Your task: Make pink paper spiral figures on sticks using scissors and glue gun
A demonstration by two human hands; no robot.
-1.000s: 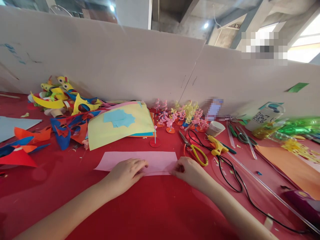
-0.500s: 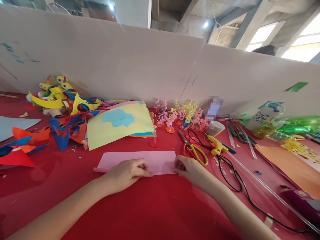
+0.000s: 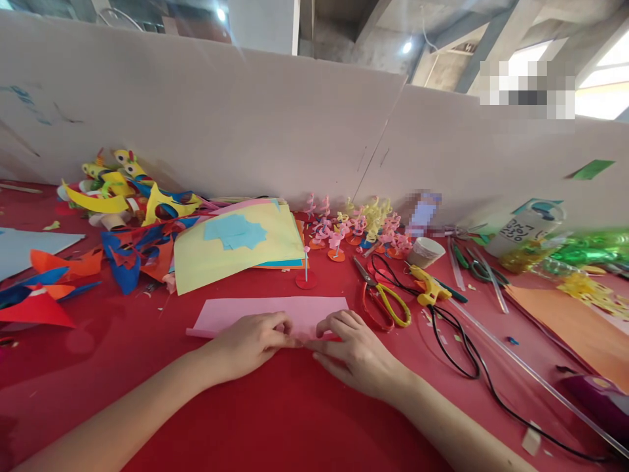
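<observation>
A folded pink paper strip (image 3: 255, 311) lies flat on the red table (image 3: 275, 406), long side toward me. My left hand (image 3: 253, 341) rests on its near edge around the middle, fingers curled and pressing down. My right hand (image 3: 351, 351) lies just to the right, fingertips pressed on the same near edge, almost meeting the left hand's fingers. Neither hand lifts the paper off the table.
Yellow-handled scissors (image 3: 386, 298) and a yellow glue gun (image 3: 428, 286) with a black cord lie right of the strip. A stack of yellow paper (image 3: 236, 249) sits behind it. Paper scraps (image 3: 122, 249) crowd the left, small curled paper figures (image 3: 354, 229) stand by the white divider (image 3: 246, 124).
My right hand has slid left along the strip's near edge, from its right end to near the middle. My left hand has stayed in place.
</observation>
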